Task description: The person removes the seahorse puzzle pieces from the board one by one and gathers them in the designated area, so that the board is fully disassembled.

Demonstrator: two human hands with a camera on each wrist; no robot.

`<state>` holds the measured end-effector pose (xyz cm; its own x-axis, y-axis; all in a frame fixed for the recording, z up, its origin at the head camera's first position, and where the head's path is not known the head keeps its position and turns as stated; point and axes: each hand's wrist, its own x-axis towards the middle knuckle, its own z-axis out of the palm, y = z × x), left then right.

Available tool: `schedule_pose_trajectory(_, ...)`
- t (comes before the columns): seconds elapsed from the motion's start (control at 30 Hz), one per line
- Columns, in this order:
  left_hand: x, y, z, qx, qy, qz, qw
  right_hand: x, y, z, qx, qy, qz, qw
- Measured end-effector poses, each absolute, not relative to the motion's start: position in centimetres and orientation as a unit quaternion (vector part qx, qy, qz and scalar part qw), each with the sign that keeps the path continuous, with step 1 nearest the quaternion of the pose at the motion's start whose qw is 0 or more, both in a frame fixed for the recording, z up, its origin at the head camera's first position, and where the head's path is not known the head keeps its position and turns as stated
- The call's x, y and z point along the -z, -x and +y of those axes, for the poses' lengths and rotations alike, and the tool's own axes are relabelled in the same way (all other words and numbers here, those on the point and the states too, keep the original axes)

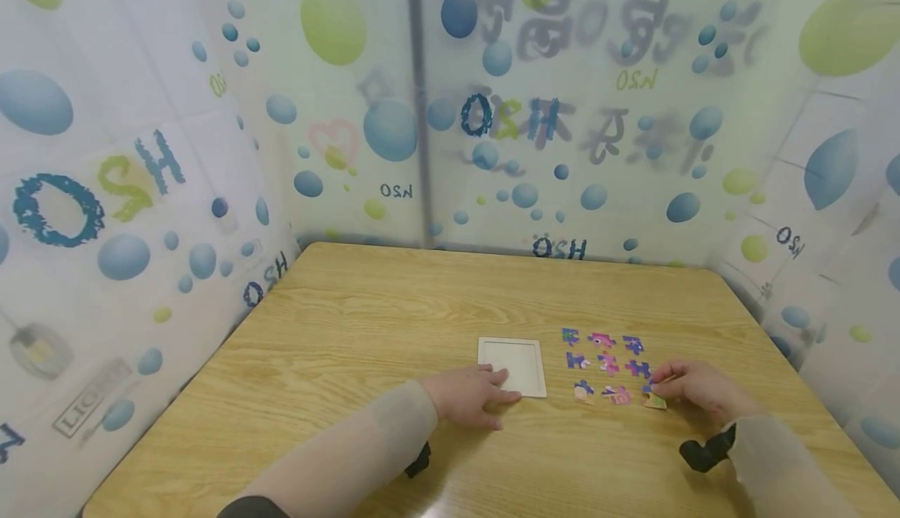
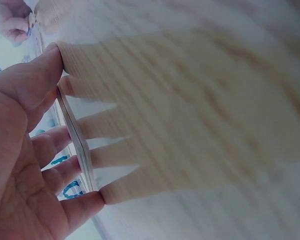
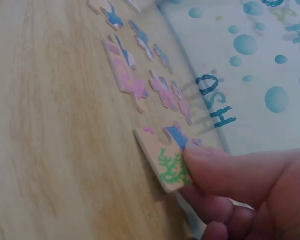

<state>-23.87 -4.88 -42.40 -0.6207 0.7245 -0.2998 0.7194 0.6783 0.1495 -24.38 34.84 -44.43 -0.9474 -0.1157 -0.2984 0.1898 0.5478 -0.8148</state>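
My right hand (image 1: 699, 391) pinches a corner puzzle piece (image 3: 162, 155) between thumb and fingers. That piece is tan and blue with a green seaweed print, and it tilts up from the table in the right wrist view. Loose pink and purple puzzle pieces (image 1: 608, 363) lie in rows just left of this hand. My left hand (image 1: 473, 397) rests with spread, fairly straight fingers at the left and near edges of a square white puzzle tray (image 1: 544, 369). From the left wrist view, its fingertips touch the table and the tray's edge (image 2: 75, 125).
The wood-grain table (image 1: 337, 330) stands between curtains (image 1: 351, 112) printed with blue and green dots. Dark wrist straps (image 1: 706, 449) show at both sleeves. The pieces sit to the right of the tray, with a strip of bare tabletop between.
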Motion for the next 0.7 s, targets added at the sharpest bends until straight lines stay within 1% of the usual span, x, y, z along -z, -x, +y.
schedule_pose_trajectory(0.2,42.5,23.9,-4.9,-0.007,-0.4,0.901,0.169,44.4,24.4,34.4,0.427,-0.025,0.892,0.144)
schedule_pose_trajectory(0.7,42.4,23.8,-4.9,-0.003,-0.402,0.9,0.168,44.3,24.2,33.6,0.402,-0.052,0.903,0.142)
